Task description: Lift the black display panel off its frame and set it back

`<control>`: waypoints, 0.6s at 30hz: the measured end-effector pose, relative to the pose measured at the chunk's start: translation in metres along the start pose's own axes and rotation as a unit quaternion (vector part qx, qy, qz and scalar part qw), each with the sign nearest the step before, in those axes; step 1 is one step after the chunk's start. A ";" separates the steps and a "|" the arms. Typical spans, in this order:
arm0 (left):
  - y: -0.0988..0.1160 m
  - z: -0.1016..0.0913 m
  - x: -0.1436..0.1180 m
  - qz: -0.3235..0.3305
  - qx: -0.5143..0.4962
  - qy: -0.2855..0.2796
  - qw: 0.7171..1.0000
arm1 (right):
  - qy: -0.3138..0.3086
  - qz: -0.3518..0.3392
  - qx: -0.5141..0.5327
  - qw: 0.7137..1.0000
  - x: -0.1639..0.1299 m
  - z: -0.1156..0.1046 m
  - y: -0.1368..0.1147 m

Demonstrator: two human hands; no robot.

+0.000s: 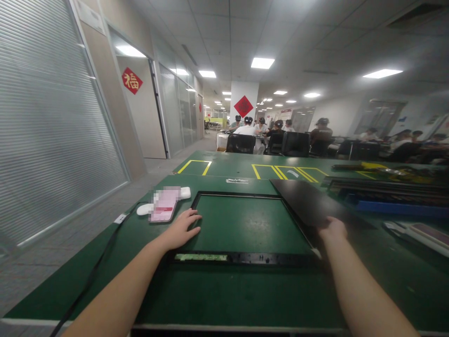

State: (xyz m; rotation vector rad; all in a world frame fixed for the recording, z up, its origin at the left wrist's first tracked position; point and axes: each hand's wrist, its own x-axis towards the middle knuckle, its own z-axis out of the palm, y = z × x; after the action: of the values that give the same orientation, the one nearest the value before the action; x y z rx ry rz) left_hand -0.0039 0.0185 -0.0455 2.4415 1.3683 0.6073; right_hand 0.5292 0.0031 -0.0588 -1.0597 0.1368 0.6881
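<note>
While the left hand [182, 229] lies flat on the left edge of the black frame [245, 257], the right hand [333, 229] holds the near corner of a dark panel [308, 203]. Only the head camera shows this, so everything comes from that one view.

That left hand has its fingers spread and pressing down. It grips nothing; it just steadies the frame. On the right, the fingers look curled round the panel's corner, though the edge of the picture is stretched and a bit blurry, so the hold under the panel may be different from how it seems.

Lying flat on the green table [217, 299], the frame sits in the middle, near the person. It is open, with green showing all through it. The panel is tilted, with its near corner at the frame's right side and the rest reaching away to the far right.

I think the job is at an early stage. With the frame in place, the panel picked up but not inside it, what is left looks like laying the panel into the frame.

Left of the frame lie a pink phone [163, 206] and a white gadget [144, 209] with a black cable [94, 271]. People sit at tables far off.
</note>
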 end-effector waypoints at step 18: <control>0.000 0.001 0.000 -0.003 -0.005 -0.002 1.000 | -0.004 0.017 0.012 1.000 -0.009 0.004 -0.002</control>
State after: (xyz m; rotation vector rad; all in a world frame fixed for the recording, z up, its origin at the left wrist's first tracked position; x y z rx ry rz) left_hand -0.0035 0.0186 -0.0466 2.4292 1.3664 0.6070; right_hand 0.5223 0.0013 -0.0511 -1.0338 0.1559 0.7201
